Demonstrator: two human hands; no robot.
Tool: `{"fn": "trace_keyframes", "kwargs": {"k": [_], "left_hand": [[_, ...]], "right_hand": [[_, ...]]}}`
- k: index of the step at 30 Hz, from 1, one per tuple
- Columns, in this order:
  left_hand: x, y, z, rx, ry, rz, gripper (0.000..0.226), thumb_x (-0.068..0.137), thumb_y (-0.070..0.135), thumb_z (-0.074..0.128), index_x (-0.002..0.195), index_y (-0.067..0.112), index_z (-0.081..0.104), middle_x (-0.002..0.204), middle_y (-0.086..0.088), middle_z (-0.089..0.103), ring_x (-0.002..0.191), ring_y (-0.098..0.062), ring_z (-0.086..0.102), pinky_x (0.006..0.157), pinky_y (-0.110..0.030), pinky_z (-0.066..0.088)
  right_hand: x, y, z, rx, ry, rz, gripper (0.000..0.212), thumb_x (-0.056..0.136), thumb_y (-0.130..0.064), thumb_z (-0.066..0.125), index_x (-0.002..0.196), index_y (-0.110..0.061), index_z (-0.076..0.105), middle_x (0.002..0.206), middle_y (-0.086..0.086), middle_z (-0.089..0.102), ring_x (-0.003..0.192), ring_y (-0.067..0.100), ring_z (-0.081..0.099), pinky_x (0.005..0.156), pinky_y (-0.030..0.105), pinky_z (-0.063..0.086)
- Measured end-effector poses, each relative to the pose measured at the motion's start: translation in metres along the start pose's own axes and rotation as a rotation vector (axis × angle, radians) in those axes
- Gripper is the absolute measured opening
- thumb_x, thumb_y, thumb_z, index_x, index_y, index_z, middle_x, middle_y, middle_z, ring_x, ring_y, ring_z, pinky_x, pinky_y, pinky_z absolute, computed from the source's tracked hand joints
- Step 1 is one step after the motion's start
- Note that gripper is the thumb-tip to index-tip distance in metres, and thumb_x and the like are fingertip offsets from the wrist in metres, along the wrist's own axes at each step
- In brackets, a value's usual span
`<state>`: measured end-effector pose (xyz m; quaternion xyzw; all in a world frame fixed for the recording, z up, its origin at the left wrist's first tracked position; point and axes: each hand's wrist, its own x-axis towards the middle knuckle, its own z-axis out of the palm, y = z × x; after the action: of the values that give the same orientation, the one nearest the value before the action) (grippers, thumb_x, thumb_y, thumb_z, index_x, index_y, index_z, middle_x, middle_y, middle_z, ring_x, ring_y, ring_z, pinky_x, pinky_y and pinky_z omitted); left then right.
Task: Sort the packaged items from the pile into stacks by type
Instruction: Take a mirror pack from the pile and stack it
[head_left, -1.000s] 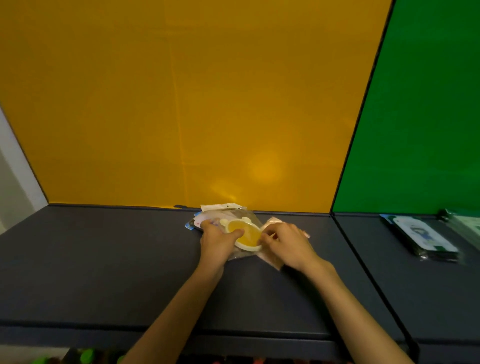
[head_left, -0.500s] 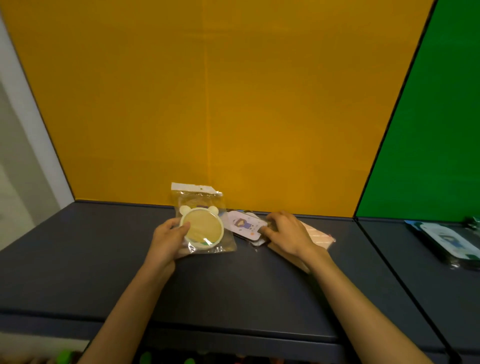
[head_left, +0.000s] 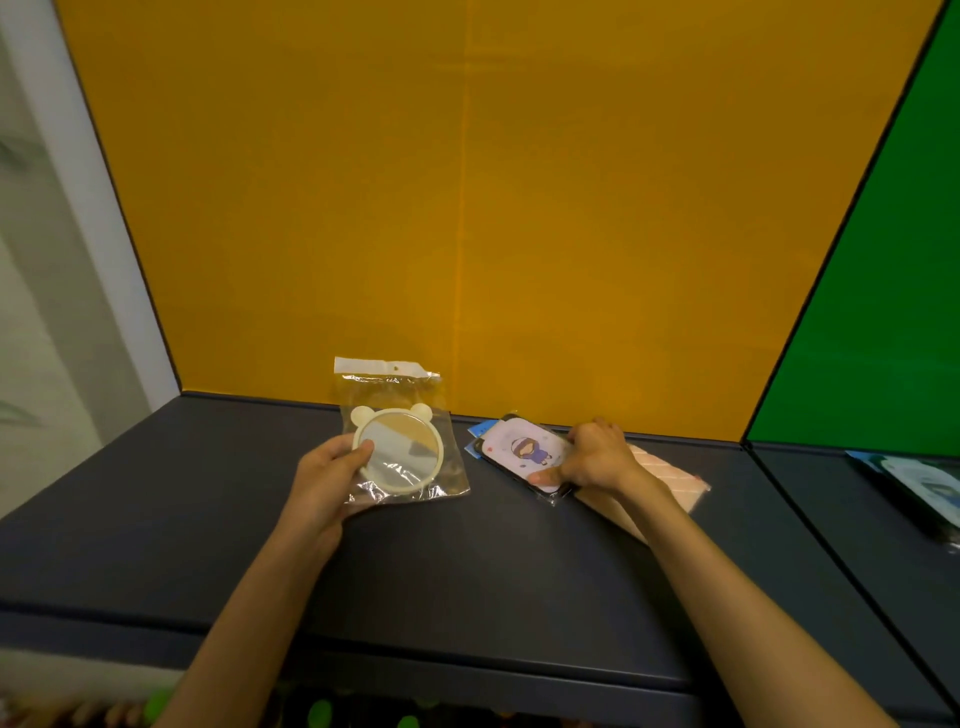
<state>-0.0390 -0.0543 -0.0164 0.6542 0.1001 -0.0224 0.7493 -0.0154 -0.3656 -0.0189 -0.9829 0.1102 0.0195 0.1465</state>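
A round cream mirror with bear ears, sealed in a clear bag (head_left: 400, 451), is held tilted up off the dark shelf by my left hand (head_left: 327, 480), whose thumb lies on the mirror's rim. To its right lies a small pile. My right hand (head_left: 597, 457) grips a bagged phone case with a cartoon figure (head_left: 524, 452) at its right edge, thumb on top. Under the case sits a blue-edged pack (head_left: 477, 430), and a pink quilted pack (head_left: 670, 480) lies beneath my right wrist.
The dark grey shelf (head_left: 156, 493) is backed by a yellow wall panel (head_left: 467, 208). A green panel (head_left: 883, 312) backs the neighbouring shelf on the right, where bagged items (head_left: 924, 483) lie stacked. Coloured objects show below the front edge.
My left hand has carried the bagged mirror leftward, away from the pile, and tilted it up. My right hand has taken hold of the cartoon phone case. The view has swung left.
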Motion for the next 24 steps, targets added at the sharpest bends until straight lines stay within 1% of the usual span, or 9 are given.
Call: {"fn": "trace_keyframes", "kwargs": {"k": [3,6,8,10,11,13,16,19,24], "left_hand": [[0.002,0.000,-0.001,-0.046,-0.030,0.006,0.023,0.098,0.018,0.057,0.119,0.010,0.064,0.115,-0.012,0.066,0.103,-0.024,0.065,0.067,-0.032,0.057],[0.002,0.000,0.003,-0.075,-0.083,-0.003,0.026,0.097,0.017,0.059,0.121,0.010,0.061,0.117,-0.011,0.065,0.105,-0.024,0.065,0.067,-0.031,0.058],[0.002,-0.001,0.010,-0.063,-0.127,-0.015,0.030,0.095,0.014,0.062,0.124,0.011,0.060,0.119,-0.010,0.064,0.105,-0.023,0.066,0.068,-0.032,0.059],[0.000,-0.002,0.020,-0.049,-0.178,-0.023,0.029,0.093,0.013,0.064,0.122,0.014,0.061,0.120,-0.011,0.064,0.105,-0.025,0.066,0.070,-0.035,0.060],[-0.001,-0.003,0.025,-0.052,-0.208,-0.020,0.028,0.093,0.012,0.064,0.121,0.014,0.061,0.119,-0.012,0.064,0.105,-0.025,0.067,0.070,-0.035,0.060],[-0.005,-0.005,0.037,-0.072,-0.269,-0.015,0.026,0.093,0.009,0.064,0.119,0.014,0.062,0.117,-0.011,0.066,0.104,-0.026,0.067,0.068,-0.037,0.061],[-0.013,-0.009,0.057,-0.092,-0.336,-0.005,0.025,0.092,0.010,0.065,0.117,0.016,0.064,0.112,-0.009,0.069,0.103,-0.025,0.068,0.071,-0.040,0.062],[-0.024,-0.014,0.085,-0.081,-0.399,0.003,0.023,0.091,0.012,0.067,0.112,0.019,0.067,0.107,-0.012,0.071,0.099,-0.028,0.067,0.070,-0.040,0.061],[-0.055,-0.021,0.136,-0.082,-0.511,0.001,0.031,0.091,0.012,0.067,0.120,0.019,0.064,0.111,-0.008,0.072,0.098,-0.025,0.070,0.070,-0.036,0.062]], "right_hand": [[-0.005,0.002,-0.002,0.070,0.021,0.028,0.061,0.049,-0.068,0.085,0.077,-0.023,0.055,0.100,0.005,0.056,0.103,0.026,0.048,0.078,0.036,0.037],[-0.019,0.003,-0.004,0.247,0.075,0.047,0.044,0.063,-0.049,0.088,0.077,-0.023,0.056,0.105,0.009,0.064,0.096,0.025,0.059,0.069,0.035,0.044],[-0.033,0.004,-0.007,0.433,0.050,0.084,0.038,0.076,-0.033,0.084,0.093,-0.017,0.054,0.104,0.007,0.065,0.092,0.023,0.063,0.068,0.035,0.049],[-0.050,0.006,-0.011,0.712,-0.030,0.158,0.035,0.087,-0.021,0.075,0.107,-0.009,0.048,0.094,0.008,0.069,0.073,0.020,0.066,0.056,0.031,0.053],[-0.060,0.006,-0.014,0.830,-0.061,0.192,0.032,0.091,-0.018,0.070,0.110,-0.006,0.047,0.091,0.010,0.070,0.066,0.019,0.066,0.051,0.028,0.052],[-0.076,0.014,-0.017,0.983,-0.063,0.259,0.026,0.096,-0.017,0.062,0.114,-0.004,0.049,0.095,0.013,0.073,0.066,0.018,0.069,0.048,0.025,0.052],[-0.096,0.030,-0.021,1.158,0.015,0.303,0.013,0.101,-0.012,0.053,0.112,-0.005,0.052,0.095,0.015,0.072,0.067,0.018,0.070,0.048,0.025,0.054],[-0.120,0.053,-0.034,1.317,0.165,0.340,0.003,0.101,-0.004,0.048,0.103,-0.005,0.049,0.093,0.018,0.068,0.063,0.021,0.069,0.045,0.027,0.053],[-0.169,0.096,-0.055,1.411,0.357,0.339,0.011,0.094,0.005,0.044,0.098,-0.005,0.048,0.093,0.021,0.069,0.068,0.028,0.071,0.053,0.032,0.059]]}}
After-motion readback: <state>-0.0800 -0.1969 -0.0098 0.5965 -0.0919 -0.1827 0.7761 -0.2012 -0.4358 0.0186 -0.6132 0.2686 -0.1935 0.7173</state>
